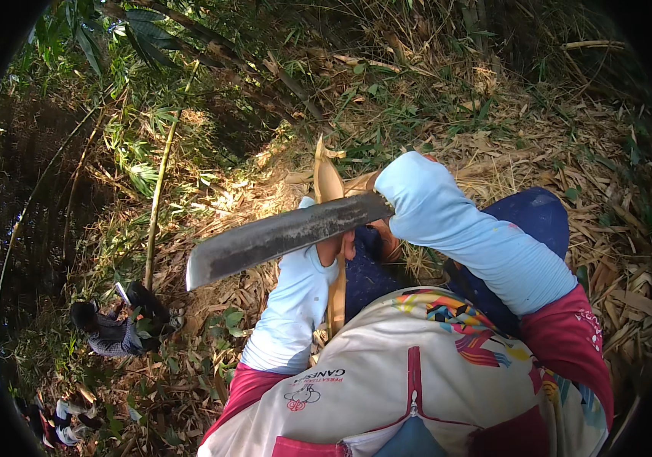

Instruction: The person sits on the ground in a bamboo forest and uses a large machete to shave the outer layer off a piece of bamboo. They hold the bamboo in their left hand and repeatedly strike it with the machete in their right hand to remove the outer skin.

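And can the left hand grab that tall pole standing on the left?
Probably not from here: the pole stands well off to the left, near another person, and the big blade crosses in front of the left hand.

Only readable stuff's on the white, crimson-trimmed zip shirt (375,365), bottom centre: red-and-black chest print (330,377), plus white letters (592,327) on its crimson fabric sleeve (566,354), lower right.
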